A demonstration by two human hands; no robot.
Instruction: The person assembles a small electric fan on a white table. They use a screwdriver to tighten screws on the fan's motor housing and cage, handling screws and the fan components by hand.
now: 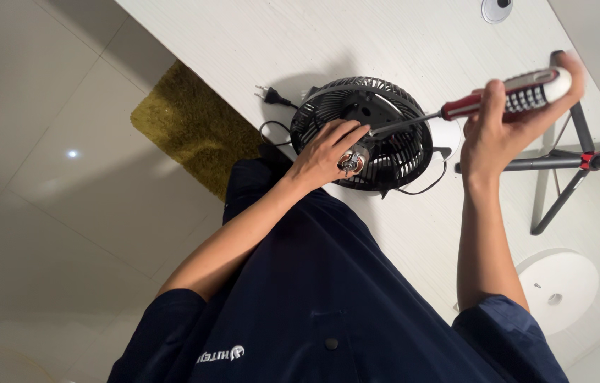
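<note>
The fan (pixel 364 133) lies grille-up on the desk (pixel 413 42), near its edge. The left hand (pixel 325 152) rests on the grille — fingers closed around the metal hub (pixel 351 162). The right hand (pixel 509 124) grips a screwdriver (pixel 477 103), tip at the hub. A tripod (pixel 569 159) crowds the right; bare desk lies beyond.

The fan grille (pixel 364 135) lies on the counter (pixel 243 42). A plug (pixel 266 93) lies just left of the fan, a tripod (pixel 576 159) right of it, a round disc (pixel 559 289) right and nearer. A rug (pixel 190 124) lies on the floor left of the fan.
</note>
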